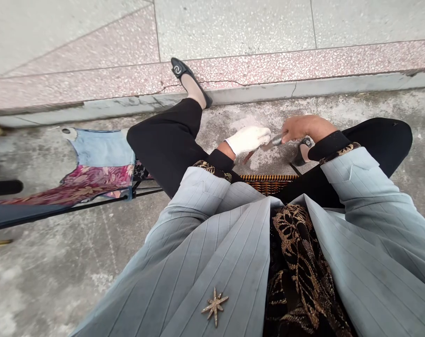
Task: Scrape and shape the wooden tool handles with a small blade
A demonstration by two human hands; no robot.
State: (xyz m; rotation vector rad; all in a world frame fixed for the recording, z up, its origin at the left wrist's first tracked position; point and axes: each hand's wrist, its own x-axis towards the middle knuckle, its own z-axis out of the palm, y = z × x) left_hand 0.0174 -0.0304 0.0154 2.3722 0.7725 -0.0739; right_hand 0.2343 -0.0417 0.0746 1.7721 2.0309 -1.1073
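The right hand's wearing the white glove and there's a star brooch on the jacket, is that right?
Not quite: the head view shows the white glove on the left hand; the right hand is bare. The star brooch is on the jacket.

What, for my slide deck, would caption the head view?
White-gloved left hand beside a bare right hand holding a grey object, above concrete.

no readable text, looped emblem (177, 69) on shoe (187, 70)
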